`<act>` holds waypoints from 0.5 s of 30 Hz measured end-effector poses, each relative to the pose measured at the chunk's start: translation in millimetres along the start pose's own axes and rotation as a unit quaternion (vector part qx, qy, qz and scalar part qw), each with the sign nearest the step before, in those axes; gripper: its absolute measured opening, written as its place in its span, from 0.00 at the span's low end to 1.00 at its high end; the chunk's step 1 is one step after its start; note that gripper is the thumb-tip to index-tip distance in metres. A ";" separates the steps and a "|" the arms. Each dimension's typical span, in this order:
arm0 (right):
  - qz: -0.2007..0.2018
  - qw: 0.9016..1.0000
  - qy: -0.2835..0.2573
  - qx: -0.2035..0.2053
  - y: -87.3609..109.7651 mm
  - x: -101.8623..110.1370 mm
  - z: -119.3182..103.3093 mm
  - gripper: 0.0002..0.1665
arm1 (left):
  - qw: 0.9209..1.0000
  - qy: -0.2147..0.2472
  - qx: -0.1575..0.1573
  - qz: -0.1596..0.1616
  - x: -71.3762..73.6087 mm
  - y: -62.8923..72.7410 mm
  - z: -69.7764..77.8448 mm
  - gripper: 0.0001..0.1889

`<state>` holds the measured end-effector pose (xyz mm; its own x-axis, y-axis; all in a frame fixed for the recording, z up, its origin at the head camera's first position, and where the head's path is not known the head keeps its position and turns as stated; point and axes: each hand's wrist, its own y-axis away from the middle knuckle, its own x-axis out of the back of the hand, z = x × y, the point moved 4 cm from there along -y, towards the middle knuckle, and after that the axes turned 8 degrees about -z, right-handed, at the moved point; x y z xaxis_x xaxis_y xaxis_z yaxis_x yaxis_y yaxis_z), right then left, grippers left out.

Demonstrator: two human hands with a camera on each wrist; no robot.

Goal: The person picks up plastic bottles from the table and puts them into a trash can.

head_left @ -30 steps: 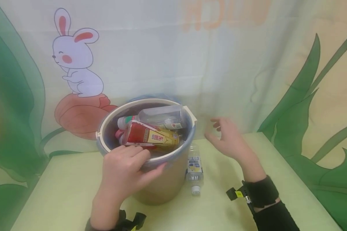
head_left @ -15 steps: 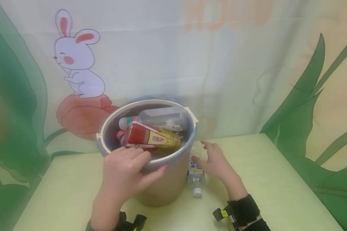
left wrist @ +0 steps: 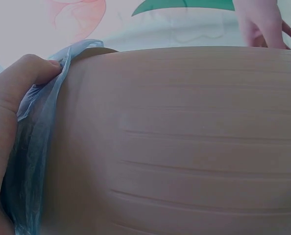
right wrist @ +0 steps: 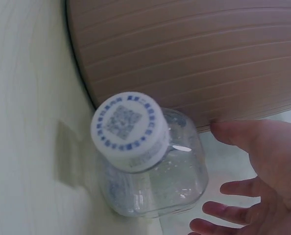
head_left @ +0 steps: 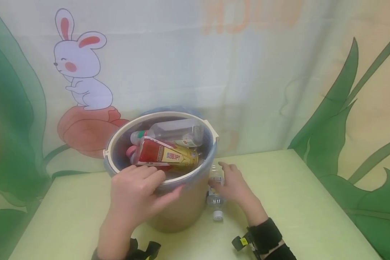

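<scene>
A brown bin [head_left: 182, 213] with a pale rim and a blue plastic liner bag [left wrist: 30, 161] stands on the table. My left hand [head_left: 136, 189] grips its near rim, fingers over the edge and thumb outside on the bag. To the right of the bin lies a clear plastic bottle [head_left: 216, 202], its white cap [right wrist: 131, 129] towards me. My right hand [head_left: 232, 184] is beside this bottle. In the right wrist view its fingers [right wrist: 229, 213] and thumb are spread, with a gap between them and the bottle.
Inside the bin lie a large clear bottle [head_left: 178, 131] and a red and yellow labelled drink container [head_left: 169, 153], with other items partly hidden below. Behind the table [head_left: 295, 206] hangs a printed cloth [head_left: 253, 90] with a rabbit and leaves.
My right hand has come down and left from behind the bottle's right side to close beside it. The left hand keeps its grip on the rim, and the bin has stayed put.
</scene>
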<state>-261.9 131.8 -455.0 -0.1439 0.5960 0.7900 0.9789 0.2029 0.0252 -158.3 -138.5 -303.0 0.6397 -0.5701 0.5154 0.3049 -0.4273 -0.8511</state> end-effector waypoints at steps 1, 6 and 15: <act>-0.002 1.000 0.002 -0.001 -0.2 -1.2 0.5 0.51 | 1.000 0.000 0.001 0.000 -0.1 0.3 0.0 0.30; -0.008 1.000 0.008 -0.007 -2.6 -7.3 3.5 0.54 | 1.000 0.000 0.003 0.001 -0.3 0.9 -0.5 0.30; -0.022 0.999 -0.002 -0.036 -4.2 -11.9 11.4 0.53 | 1.000 0.003 0.002 -0.001 -2.0 0.4 -0.7 0.29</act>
<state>-266.0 132.7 -471.5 -0.1882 0.5909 0.7845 0.9794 0.1728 0.1048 -159.9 -138.0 -304.3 0.6347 -0.5735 0.5179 0.3097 -0.4253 -0.8504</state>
